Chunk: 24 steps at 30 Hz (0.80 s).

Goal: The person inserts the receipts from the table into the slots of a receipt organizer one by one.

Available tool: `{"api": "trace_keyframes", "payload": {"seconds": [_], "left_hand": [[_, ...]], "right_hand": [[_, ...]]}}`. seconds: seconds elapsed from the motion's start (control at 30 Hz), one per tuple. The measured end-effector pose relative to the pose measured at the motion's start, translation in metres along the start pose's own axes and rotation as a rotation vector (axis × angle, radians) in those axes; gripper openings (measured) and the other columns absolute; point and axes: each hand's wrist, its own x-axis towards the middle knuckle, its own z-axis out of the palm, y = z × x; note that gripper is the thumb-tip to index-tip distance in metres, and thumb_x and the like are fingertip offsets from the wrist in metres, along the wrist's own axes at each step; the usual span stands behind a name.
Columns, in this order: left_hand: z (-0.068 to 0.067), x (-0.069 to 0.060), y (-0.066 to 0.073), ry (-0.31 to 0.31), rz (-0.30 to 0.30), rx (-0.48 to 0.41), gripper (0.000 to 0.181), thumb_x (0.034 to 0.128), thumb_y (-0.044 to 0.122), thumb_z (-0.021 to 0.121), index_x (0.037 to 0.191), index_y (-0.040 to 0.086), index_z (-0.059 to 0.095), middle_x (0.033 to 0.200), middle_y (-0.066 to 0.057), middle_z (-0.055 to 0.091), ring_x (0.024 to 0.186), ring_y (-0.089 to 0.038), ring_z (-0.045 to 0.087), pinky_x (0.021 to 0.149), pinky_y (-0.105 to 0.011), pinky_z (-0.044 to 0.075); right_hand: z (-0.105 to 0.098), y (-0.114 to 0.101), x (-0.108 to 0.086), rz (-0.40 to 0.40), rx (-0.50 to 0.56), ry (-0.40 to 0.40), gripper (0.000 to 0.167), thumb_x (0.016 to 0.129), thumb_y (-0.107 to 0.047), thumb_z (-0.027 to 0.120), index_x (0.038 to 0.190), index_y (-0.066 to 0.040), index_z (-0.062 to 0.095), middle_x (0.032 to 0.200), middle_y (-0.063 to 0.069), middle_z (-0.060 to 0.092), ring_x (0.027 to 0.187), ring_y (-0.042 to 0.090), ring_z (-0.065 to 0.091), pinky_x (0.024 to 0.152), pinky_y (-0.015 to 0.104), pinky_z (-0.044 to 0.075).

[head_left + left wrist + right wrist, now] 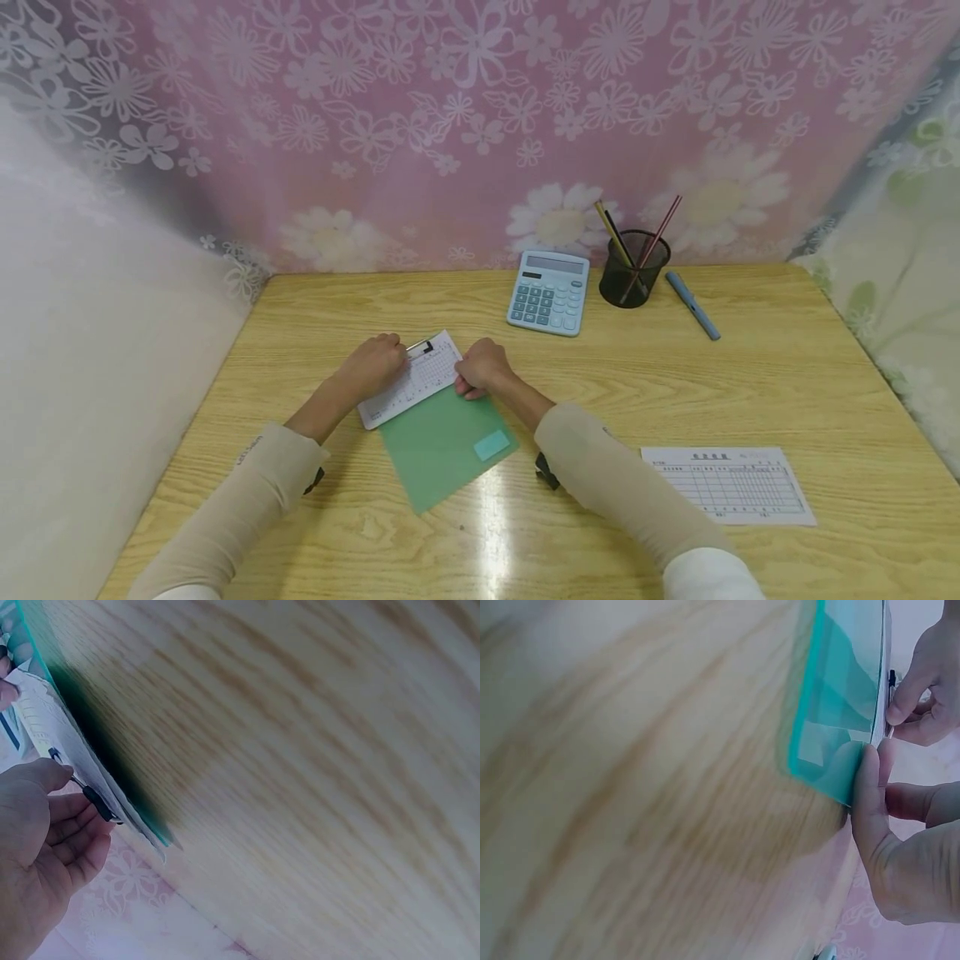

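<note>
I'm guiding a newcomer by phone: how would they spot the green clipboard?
On the yellowish wood-grain table, look nearer than the pale-blue rectangular calculator and left of it. The left hand and right hand touch a green rectangular clipboard bearing white printed paper and a wire clip. Unlike the loose white printed sheet farther right, it's green.

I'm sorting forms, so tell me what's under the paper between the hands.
Beneath the paper, a green clipboard shows; anything else between them is covered.
</note>
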Motion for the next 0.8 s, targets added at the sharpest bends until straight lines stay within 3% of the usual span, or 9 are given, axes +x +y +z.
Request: {"api": "trace_keyframes", "payload": {"seconds": [0.37, 0.57, 0.8], "left_hand": [[-0.0015, -0.0004, 0.0010, -0.008, -0.018, 0.023, 0.017, 0.0915, 0.010, 0.060, 0.087, -0.004, 0.069, 0.079, -0.011, 0.061, 0.071, -0.022, 0.055, 0.069, -0.035, 0.051], [0.0009, 0.0003, -0.0002, -0.010, -0.020, 0.021, 0.019, 0.0913, 0.013, 0.061, 0.088, -0.004, 0.069, 0.080, -0.011, 0.062, 0.071, -0.022, 0.057, 0.067, -0.035, 0.052], [0.0027, -0.0002, -0.0027, 0.002, -0.049, -0.058, 0.018, 0.0891, 0.017, 0.066, 0.087, 0.000, 0.070, 0.079, -0.009, 0.063, 0.071, -0.021, 0.059, 0.069, -0.035, 0.052]], "right_hand": [[-0.0006, -0.0021, 0.0026, 0.026, -0.001, -0.014, 0.014, 0.093, -0.009, 0.055, 0.084, 0.000, 0.062, 0.057, 0.004, 0.063, 0.047, 0.012, 0.061, 0.053, 0.028, 0.056], [-0.0011, -0.0009, 0.0053, 0.025, -0.013, -0.012, 0.022, 0.093, -0.010, 0.057, 0.077, 0.001, 0.067, 0.058, 0.007, 0.065, 0.046, 0.012, 0.061, 0.053, 0.028, 0.056], [-0.0082, -0.0001, 0.0002, -0.003, -0.064, -0.010, 0.024, 0.092, -0.015, 0.060, 0.076, 0.000, 0.069, 0.058, 0.005, 0.065, 0.047, 0.011, 0.062, 0.053, 0.027, 0.056]]}}
